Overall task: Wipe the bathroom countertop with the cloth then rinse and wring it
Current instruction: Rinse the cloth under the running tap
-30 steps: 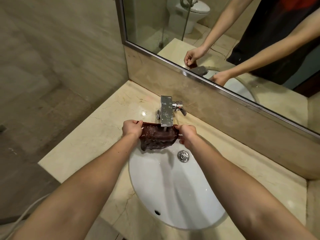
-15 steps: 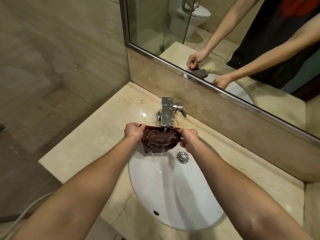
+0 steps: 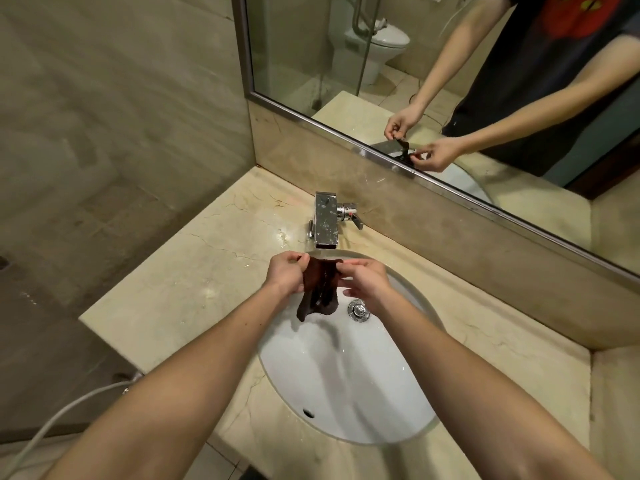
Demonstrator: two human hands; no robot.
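A wet dark brown cloth [image 3: 319, 293] hangs bunched over the far end of the white sink [image 3: 346, 375], just in front of the chrome faucet [image 3: 326, 221]. My left hand [image 3: 284, 274] pinches its upper left edge. My right hand [image 3: 364, 281] pinches the upper right edge, close beside the left. The cloth droops down between them above the basin. The beige marble countertop [image 3: 194, 282] surrounds the sink.
The drain plug [image 3: 358, 310] sits right of the cloth. A mirror [image 3: 450, 81] runs along the back wall above a marble splashback. A tiled wall stands at the left. A grey hose [image 3: 69, 410] hangs below the counter's left edge.
My hands have drawn closer together and slightly toward me, away from the spout. The cloth, earlier stretched wide under the faucet, now hangs narrow and bunched.
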